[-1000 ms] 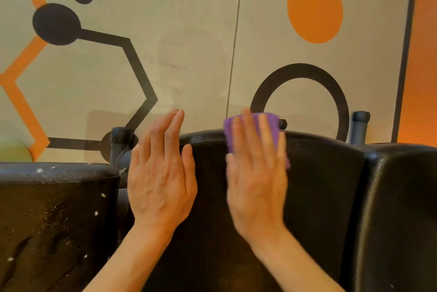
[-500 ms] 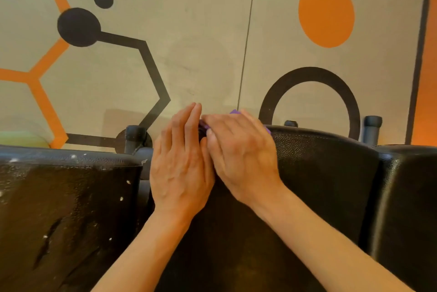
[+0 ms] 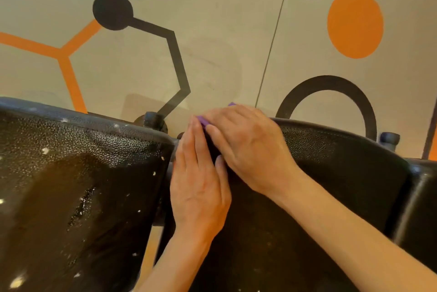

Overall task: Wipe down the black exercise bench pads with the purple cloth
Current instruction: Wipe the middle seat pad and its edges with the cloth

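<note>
Your right hand (image 3: 248, 147) presses the purple cloth (image 3: 203, 121) on the middle pad's (image 3: 343, 173) top corner while your flat, empty left hand (image 3: 198, 185) steadies its edge.

Glossy, pebble-grained black pads (image 3: 331, 161), a soft purple cloth (image 3: 203, 121), matt painted wall (image 3: 224, 31).
</note>
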The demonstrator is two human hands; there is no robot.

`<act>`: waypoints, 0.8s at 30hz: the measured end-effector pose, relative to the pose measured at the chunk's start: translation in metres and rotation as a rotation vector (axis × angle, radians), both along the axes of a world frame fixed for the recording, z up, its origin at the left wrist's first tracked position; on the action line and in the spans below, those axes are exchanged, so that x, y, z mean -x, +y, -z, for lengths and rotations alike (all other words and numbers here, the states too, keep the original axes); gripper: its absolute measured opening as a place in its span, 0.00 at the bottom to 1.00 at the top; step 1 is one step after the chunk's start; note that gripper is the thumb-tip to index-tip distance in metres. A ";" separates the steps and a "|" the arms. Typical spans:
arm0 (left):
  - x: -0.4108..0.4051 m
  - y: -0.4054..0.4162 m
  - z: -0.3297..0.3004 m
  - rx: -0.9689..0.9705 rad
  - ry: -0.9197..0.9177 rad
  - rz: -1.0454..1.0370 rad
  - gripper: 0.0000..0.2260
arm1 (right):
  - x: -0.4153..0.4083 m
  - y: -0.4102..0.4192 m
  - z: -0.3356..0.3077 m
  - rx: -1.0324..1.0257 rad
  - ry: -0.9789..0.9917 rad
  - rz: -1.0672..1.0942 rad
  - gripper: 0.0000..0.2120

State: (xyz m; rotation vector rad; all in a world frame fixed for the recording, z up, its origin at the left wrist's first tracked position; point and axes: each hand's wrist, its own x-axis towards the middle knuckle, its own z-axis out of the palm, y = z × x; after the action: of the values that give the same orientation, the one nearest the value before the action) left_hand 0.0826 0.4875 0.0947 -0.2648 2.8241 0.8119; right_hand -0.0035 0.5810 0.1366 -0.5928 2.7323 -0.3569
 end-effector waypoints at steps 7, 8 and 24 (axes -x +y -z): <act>0.003 0.003 -0.004 0.041 -0.035 -0.011 0.30 | -0.002 0.066 -0.015 -0.140 -0.010 0.477 0.21; 0.002 0.003 -0.004 0.050 -0.056 0.003 0.30 | -0.003 0.038 -0.007 -0.144 0.013 0.385 0.20; 0.003 -0.021 -0.030 -0.474 0.075 -0.002 0.30 | 0.010 -0.015 0.001 -0.075 -0.108 0.029 0.16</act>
State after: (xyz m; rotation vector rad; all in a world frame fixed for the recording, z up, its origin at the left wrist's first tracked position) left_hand 0.0798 0.4664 0.1250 -0.1644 2.5891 1.4771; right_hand -0.0133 0.5659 0.1358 -0.5002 2.6398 -0.2837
